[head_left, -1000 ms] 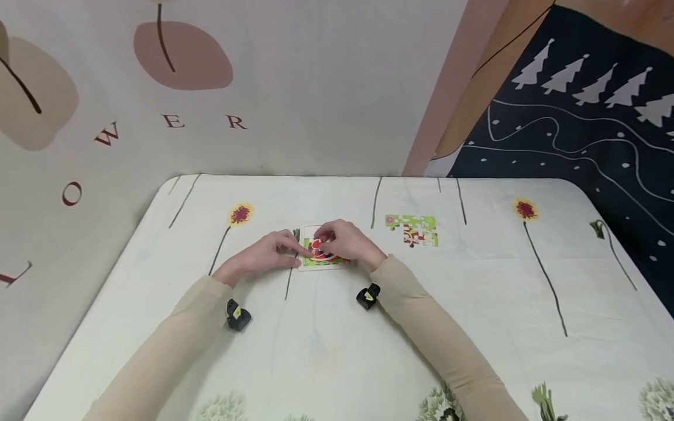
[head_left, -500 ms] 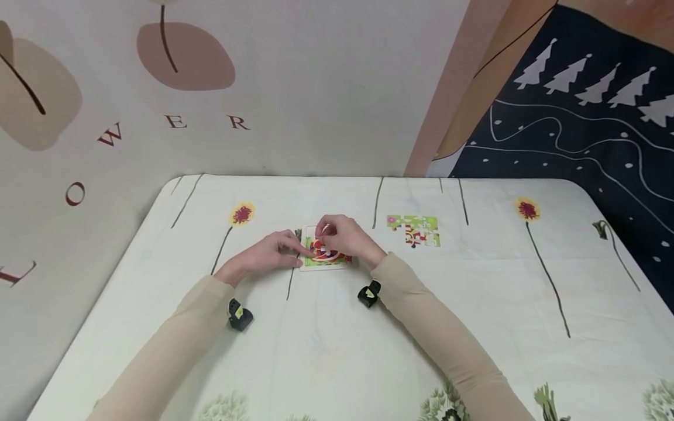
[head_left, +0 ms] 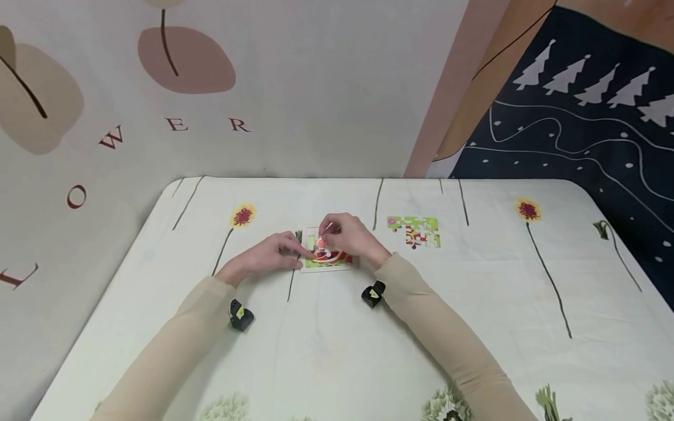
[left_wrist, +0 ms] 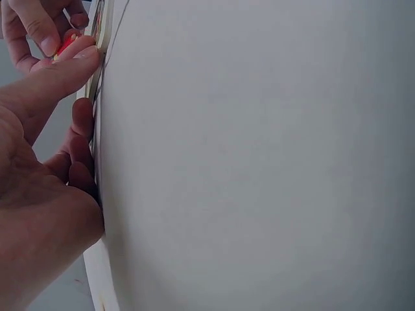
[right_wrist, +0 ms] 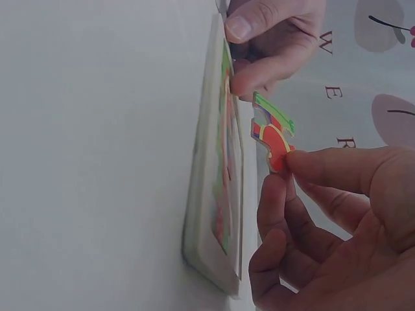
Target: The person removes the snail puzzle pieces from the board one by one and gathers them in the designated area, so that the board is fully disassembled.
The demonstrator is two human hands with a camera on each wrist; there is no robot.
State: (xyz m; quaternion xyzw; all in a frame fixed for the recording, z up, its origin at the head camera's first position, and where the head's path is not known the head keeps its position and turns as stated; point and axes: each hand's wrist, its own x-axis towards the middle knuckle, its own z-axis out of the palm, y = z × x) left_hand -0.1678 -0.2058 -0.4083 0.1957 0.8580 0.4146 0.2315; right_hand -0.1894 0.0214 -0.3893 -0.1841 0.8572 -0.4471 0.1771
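Note:
My right hand (head_left: 354, 238) pinches a jigsaw piece (right_wrist: 276, 135) between thumb and fingertips; the piece is red, green and yellow-edged. It is held tilted, just above a small puzzle board (right_wrist: 202, 241) and apart from it. The board lies on the table with a white border and a colourful red and green picture. My left hand (head_left: 272, 252) is at the board's left side, its index finger stretched onto the picture and its thumb by the near left corner. The right hand hides the board's upper right part.
Right of the board lies a patch of green and red jigsaw pieces (head_left: 420, 224), some joined. The white tablecloth (head_left: 316, 351) has printed flowers and stems. Behind the table hangs a patterned backdrop (head_left: 316, 88).
My right hand has risen slightly and shifted a little to the right, and the jigsaw piece at its fingertips shows more clearly. My left hand stays in place on the board.

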